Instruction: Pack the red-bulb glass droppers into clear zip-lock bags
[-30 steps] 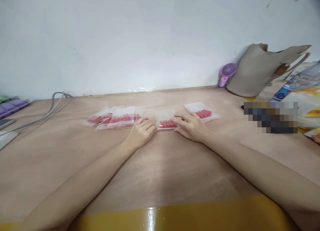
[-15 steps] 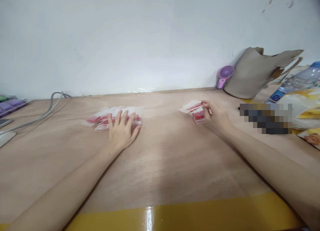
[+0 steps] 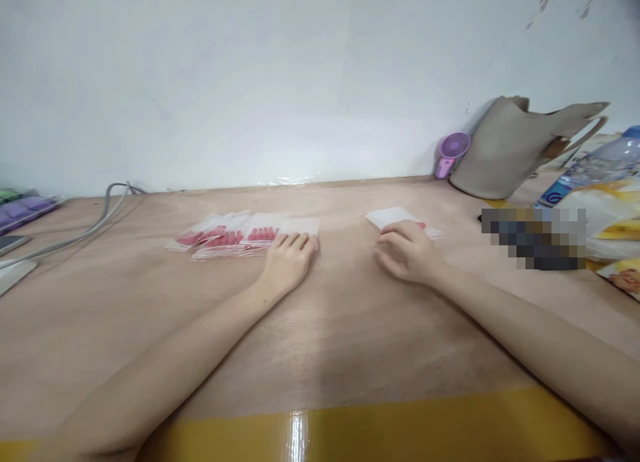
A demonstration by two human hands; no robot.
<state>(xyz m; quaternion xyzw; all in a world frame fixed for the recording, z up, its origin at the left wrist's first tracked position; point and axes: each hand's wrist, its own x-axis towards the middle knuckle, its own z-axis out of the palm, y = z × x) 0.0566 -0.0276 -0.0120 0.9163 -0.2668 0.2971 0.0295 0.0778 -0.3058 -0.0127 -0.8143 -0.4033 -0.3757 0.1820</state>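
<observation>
Several clear plastic packets with red pieces inside (image 3: 227, 237) lie overlapping in a row on the table, left of the middle. My left hand (image 3: 289, 261) rests palm down at the right end of this row. Its fingers lie close together over the rightmost packet (image 3: 304, 226) and partly hide it. To the right, my right hand (image 3: 411, 252) is just in front of another white-and-clear packet (image 3: 391, 216), with a little red showing beside the knuckles. The fingers of that hand are loosely curved, with a gap to the thumb, and nothing shows between them.
A purple handheld fan (image 3: 453, 150) leans by the wall beside a grey-beige bag (image 3: 500, 149). Farther right are a water bottle (image 3: 590, 165), a yellow-and-white plastic bag (image 3: 605, 215) and a blurred-out dark object (image 3: 535, 242). A grey cable (image 3: 100, 219) runs along the left side.
My left hand has slid right, and the packet row now reaches farther right. My right hand has let go of the packet it pinched and moved slightly nearer to me.
</observation>
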